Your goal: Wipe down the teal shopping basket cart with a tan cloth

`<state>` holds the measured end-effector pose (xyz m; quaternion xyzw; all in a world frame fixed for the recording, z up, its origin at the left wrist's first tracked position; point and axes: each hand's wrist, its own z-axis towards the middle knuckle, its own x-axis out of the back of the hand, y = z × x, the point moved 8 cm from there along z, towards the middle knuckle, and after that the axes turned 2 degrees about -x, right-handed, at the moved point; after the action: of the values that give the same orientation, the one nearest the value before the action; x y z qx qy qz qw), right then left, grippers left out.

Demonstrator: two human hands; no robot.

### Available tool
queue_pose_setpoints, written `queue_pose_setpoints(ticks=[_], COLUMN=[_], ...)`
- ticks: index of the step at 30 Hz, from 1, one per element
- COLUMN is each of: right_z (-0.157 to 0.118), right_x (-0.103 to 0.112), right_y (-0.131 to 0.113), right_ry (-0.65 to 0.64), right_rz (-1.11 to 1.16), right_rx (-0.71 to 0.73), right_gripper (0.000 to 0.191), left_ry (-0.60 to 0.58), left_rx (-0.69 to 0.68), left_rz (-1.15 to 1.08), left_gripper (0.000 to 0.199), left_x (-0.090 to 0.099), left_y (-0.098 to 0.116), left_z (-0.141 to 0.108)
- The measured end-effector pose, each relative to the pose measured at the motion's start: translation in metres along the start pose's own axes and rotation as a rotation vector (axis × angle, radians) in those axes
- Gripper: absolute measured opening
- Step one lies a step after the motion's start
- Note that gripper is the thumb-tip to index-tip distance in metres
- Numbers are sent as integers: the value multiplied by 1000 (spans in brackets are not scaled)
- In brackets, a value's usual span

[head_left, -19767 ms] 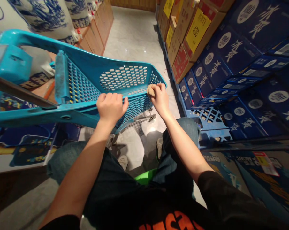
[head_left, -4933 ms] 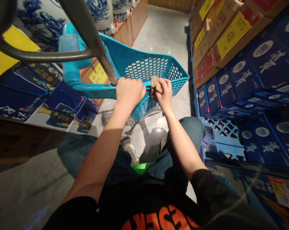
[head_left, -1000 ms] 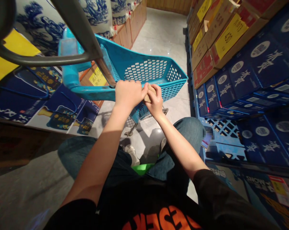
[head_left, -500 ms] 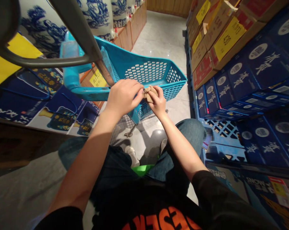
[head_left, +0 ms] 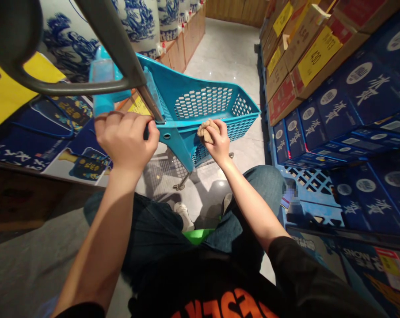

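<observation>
**Head view: cloth held at the near side of the shopping cart**

Right hand point(head_left: 219, 142): closed, pinching the crumpled tan cloth point(head_left: 205, 131). The cloth is located at the near rim point(head_left: 188, 125) of the blue shopping cart point(head_left: 180, 142), forward of the support leg; firm contact with the plastic cannot be confirmed.

Left hand point(head_left: 127, 139): fingers curled over the rear part of the cart frame, below the grey bar point(head_left: 110, 48), apart from the cloth.

Progress: work with the cloth appears to be under way on the near side. Completed and remaining areas cannot be separated, since no clear boundary shows on the plastic. The far wall and rear frame carry no cloth at this moment.

Surroundings: blue boxes point(head_left: 334, 108) are stacked on the right; patterned jars point(head_left: 136, 22) stand beyond the cart.
</observation>
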<state>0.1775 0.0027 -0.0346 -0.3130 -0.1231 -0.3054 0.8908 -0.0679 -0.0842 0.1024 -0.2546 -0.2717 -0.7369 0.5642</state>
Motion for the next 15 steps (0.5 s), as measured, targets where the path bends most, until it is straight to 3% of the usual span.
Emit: queue_pose_setpoints(ticks=[3, 8, 11, 15], right_z=[-1, 0, 5, 8], right_x=[-2, -9, -9, 1], right_y=[-15, -50, -37, -7], right_ry=[-7, -99, -93, 64], right_rz=[11, 55, 121, 93], right_rx=[-11, 131, 123, -2], right_gripper=[26, 30, 26, 18], left_ry=[-33, -81, -92, -37], left_rx=[-41, -52, -60, -83], left_rz=[-39, -88, -81, -81], left_gripper=[31, 34, 29, 27], left_x=[-3, -6, -12, -18], left_y=[8, 18, 24, 33], left_z=[-2, -4, -3, -2])
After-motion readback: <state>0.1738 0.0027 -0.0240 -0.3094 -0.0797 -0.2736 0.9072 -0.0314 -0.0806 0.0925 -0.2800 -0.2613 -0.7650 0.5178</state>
